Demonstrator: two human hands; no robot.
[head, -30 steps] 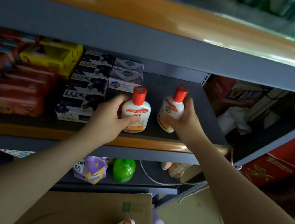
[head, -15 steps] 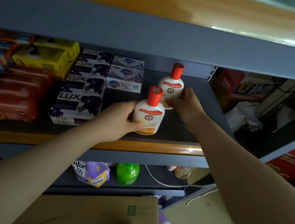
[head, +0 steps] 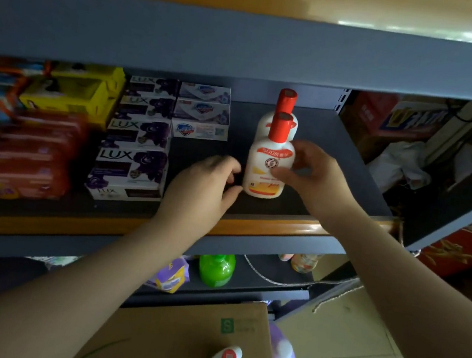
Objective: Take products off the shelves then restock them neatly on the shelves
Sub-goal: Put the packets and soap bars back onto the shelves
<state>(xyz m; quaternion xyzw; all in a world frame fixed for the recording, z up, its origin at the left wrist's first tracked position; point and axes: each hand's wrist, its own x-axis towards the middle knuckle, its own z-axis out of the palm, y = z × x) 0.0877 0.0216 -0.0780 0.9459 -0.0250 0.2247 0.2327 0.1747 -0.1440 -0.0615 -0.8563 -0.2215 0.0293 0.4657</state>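
White plastic lotion bottle with the red cap [head: 267,165] is stood upright near the front edge of the dark grey shelf [head: 336,168], directly in front of a second white red-capped bottle [head: 281,115]. It is pinched by the right hand [head: 311,175], thumb across the label and fingers curled round the far side. The left hand [head: 206,188] is held just beside the bottle's base, fingers loosely curled and gripping nothing; whether the thumb tip touches the bottle cannot be told. For a neat row, the label is best kept facing forward and the base squared behind the thumb, in line with the rear bottle. A gentle release is advised, since a tall narrow bottle is judged easy to tip.
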